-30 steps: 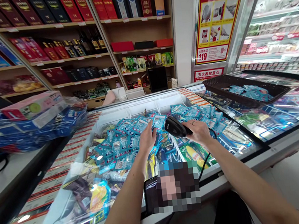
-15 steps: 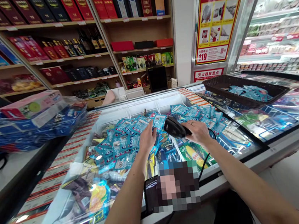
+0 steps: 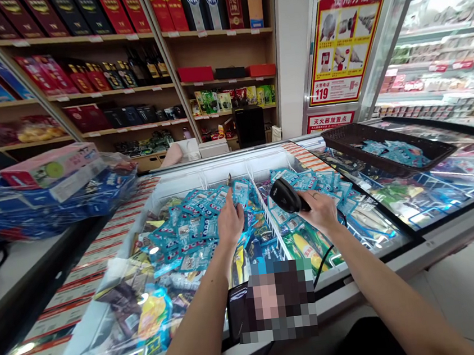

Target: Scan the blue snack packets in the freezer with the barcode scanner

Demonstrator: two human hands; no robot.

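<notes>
Over the glass top of a freezer (image 3: 235, 156), my left hand (image 3: 229, 220) has its thumb and fingers closed on a small blue packet (image 3: 242, 191). Beneath and around that hand lies a loose heap of similar blue packets (image 3: 191, 227). My right hand (image 3: 320, 211) grips a black barcode scanner (image 3: 286, 196), its head pointing left toward the held packet with a gap between them. More blue packets (image 3: 334, 181) lie under and beyond the scanner. Its black cable (image 3: 324, 264) hangs down from my right hand.
A dark plastic basket (image 3: 434, 159) with blue packets stands on the freezer at right. Plastic-wrapped goods (image 3: 52, 191) sit at left. A screen device with a pixelated area (image 3: 241, 315) is at the front edge. Shelves (image 3: 222, 32) of boxes line the back.
The scanner and my right hand have moved right, away from the packet. My left hand and its packet have shifted slightly left.
</notes>
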